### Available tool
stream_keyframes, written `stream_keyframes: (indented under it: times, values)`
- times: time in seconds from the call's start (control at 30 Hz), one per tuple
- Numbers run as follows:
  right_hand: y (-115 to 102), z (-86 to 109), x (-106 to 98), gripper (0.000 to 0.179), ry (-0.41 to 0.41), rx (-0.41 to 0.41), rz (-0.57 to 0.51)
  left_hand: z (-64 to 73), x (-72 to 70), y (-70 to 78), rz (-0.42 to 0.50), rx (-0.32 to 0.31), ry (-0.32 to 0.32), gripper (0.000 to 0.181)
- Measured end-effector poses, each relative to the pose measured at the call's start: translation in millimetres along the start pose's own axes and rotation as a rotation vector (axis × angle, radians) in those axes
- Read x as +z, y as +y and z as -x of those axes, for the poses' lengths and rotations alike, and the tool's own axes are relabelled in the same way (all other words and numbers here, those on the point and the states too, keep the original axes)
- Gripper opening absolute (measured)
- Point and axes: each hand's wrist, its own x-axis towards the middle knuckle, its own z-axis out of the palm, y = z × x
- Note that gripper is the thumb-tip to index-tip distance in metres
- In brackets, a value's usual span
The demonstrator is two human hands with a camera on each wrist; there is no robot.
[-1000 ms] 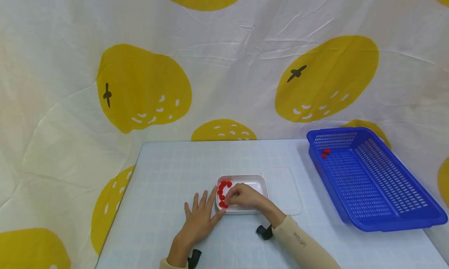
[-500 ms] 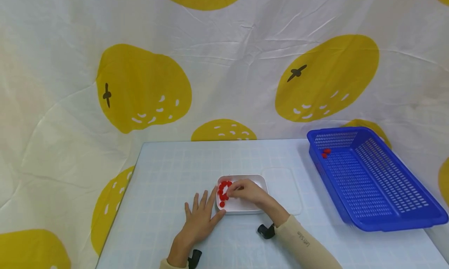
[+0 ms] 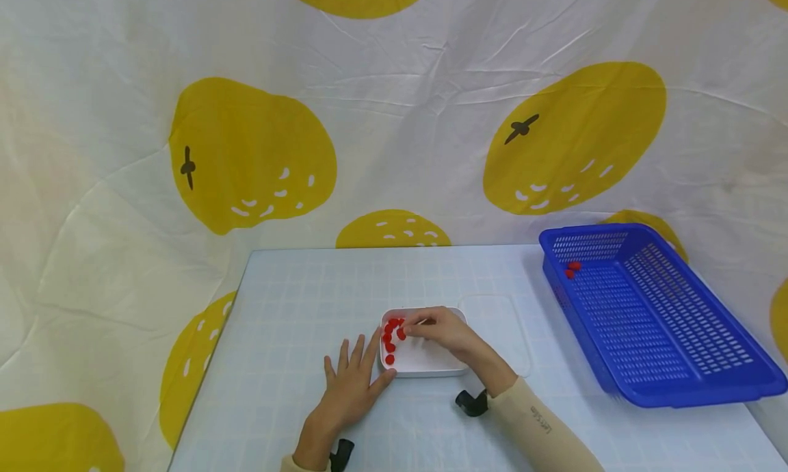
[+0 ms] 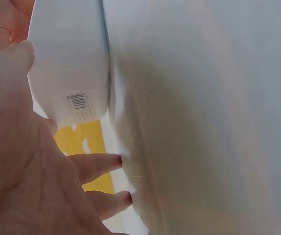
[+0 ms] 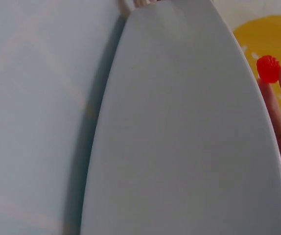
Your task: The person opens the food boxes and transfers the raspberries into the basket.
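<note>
A white tray (image 3: 431,371) lies on the table, with several red raspberries (image 3: 390,347) along its left and far sides. My right hand (image 3: 444,330) is over the tray, pinching one raspberry (image 5: 268,69) between thumb and finger, well seen above the tray's wall in the right wrist view. Flat and spread, my left hand (image 3: 351,383) rests at the tray's near left corner. Its index fingertip touches the left side and its thumb the near side. In the left wrist view the thumb lies against the tray's outer wall, near a barcode label (image 4: 79,101).
A clear, thin lid (image 3: 501,335) lies flat just right of the tray. Farther right stands a blue slotted basket (image 3: 652,308) with a few raspberries (image 3: 572,267) in its far left corner. A white cloth with yellow fruit prints (image 3: 394,130) hangs behind the table.
My right hand has moved from the tray's near left corner away and slightly rightward, with the raspberry in its fingertips. My left hand has stayed in place.
</note>
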Motion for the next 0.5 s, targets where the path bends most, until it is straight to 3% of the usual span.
stream_keyframes:
  times: [0.3,0.5]
  values:
    - [-6,5.5,-18,0.026,-0.005,-0.020,-0.078,0.1,0.0,-0.3,0.004,-0.001,0.004,0.087]
    - [-15,13.9,-36,0.023,0.034,-0.041,-0.093,0.7,1.3,1.0,0.006,-0.012,0.017,0.088]
